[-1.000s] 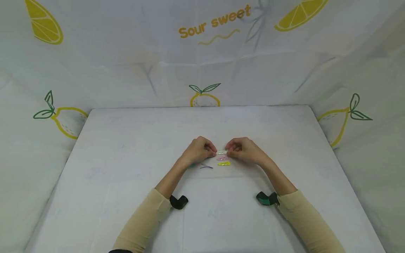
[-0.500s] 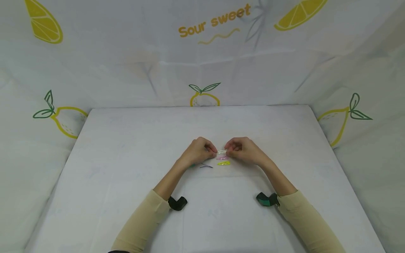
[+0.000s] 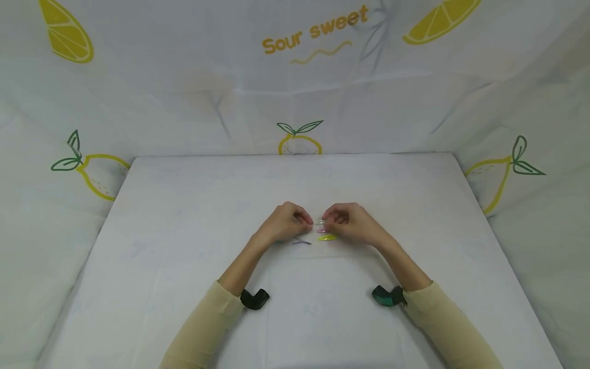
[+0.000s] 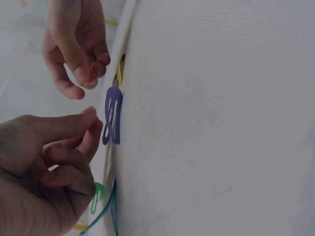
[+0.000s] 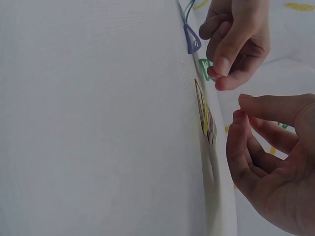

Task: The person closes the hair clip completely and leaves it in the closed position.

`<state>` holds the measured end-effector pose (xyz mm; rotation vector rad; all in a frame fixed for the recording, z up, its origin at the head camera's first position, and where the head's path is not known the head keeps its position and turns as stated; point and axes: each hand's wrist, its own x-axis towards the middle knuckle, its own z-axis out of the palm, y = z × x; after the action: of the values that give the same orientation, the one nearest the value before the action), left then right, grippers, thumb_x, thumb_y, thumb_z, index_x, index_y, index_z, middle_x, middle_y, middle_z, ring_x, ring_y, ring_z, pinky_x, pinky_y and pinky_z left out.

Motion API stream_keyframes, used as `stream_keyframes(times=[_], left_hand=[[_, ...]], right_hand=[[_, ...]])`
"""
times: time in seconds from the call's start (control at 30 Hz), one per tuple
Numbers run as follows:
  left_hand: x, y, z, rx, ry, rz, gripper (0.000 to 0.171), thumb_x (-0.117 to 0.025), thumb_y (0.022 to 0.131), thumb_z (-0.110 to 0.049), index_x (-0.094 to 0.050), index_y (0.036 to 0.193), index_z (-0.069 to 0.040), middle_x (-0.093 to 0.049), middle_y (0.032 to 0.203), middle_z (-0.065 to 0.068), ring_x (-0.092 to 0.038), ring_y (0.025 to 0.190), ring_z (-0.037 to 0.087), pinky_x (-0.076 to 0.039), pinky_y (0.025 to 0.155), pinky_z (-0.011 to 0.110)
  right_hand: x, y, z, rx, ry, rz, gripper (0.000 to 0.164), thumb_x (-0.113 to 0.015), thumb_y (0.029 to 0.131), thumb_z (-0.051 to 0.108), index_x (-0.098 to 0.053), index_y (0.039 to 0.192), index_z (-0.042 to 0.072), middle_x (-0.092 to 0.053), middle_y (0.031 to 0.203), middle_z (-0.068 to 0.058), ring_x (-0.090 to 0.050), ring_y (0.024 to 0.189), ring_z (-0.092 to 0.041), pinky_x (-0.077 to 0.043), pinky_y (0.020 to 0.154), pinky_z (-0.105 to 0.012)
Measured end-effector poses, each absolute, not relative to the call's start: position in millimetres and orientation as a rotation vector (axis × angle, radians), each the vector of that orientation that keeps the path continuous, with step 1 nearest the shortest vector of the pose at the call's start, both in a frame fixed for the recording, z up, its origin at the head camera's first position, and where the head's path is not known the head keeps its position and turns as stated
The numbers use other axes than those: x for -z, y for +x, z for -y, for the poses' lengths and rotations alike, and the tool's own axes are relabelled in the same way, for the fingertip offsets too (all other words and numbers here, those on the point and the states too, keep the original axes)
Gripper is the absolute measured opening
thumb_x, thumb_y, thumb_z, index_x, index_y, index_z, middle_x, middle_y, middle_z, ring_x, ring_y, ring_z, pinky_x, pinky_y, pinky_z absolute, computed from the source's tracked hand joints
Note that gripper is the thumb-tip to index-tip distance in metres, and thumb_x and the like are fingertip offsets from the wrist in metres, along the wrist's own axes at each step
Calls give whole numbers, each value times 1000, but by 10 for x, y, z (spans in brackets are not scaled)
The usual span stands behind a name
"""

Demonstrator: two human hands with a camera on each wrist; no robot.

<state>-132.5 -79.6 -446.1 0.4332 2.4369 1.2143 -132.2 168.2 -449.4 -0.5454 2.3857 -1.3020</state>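
Several snap hair clips lie on the white tabletop between the two hands. In the head view, the white clip (image 3: 320, 222), pink clip (image 3: 321, 231) and yellow clip (image 3: 327, 238) form a column. My left hand (image 3: 288, 223) is just left of the white clip, its thumb and index tips meeting with nothing visible between them. My right hand (image 3: 352, 223) hovers loosely curled over the right ends of the white and pink clips, hiding them; its fingertips look bare in the right wrist view. Nearer my left hand lies a purple clip (image 4: 113, 115), with a green clip (image 4: 98, 197) beyond it.
A teal clip (image 4: 112, 211) also lies near my left hand. A black wrist camera (image 3: 254, 299) hangs at the left wrist, another camera (image 3: 388, 295) at the right. White cloth (image 3: 184, 118) with lemon prints surrounds the table's back and sides.
My right hand has shifted slightly left, covering more of the white and pink clips. My left hand has drawn back a little to the left. The clips keep their column.
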Motion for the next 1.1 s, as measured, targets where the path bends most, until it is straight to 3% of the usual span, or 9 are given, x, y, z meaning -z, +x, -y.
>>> stream_keyframes(times=[0.23,0.83,1.1], left_hand=[[4492,-1290,850,-1232,436,-2436,6,-81,96,-13,-83,100,-8,-78,86,3,-61,81,12,-47,82,28],[4444,-1195,988,-1190,468,-2491,6,-81,97,-15,-84,97,-10,-78,88,1,-63,85,12,-49,82,28],[4419,-1149,1077,-1166,438,-2495,5,-83,95,-15,-84,94,-10,-78,82,0,-63,83,11,-50,81,28]], right_hand=[[4472,-1265,-1598,1293,-582,-2397,16,-79,97,10,-77,111,3,-75,94,-10,-68,82,-15,-55,78,-20],[4463,-1138,-1481,1271,-649,-2353,15,-78,99,11,-77,113,4,-78,94,-8,-71,84,-13,-57,81,-23],[4499,-1093,-1426,1310,-609,-2239,19,-75,99,7,-73,116,-1,-80,90,-11,-74,75,-17,-58,73,-24]])
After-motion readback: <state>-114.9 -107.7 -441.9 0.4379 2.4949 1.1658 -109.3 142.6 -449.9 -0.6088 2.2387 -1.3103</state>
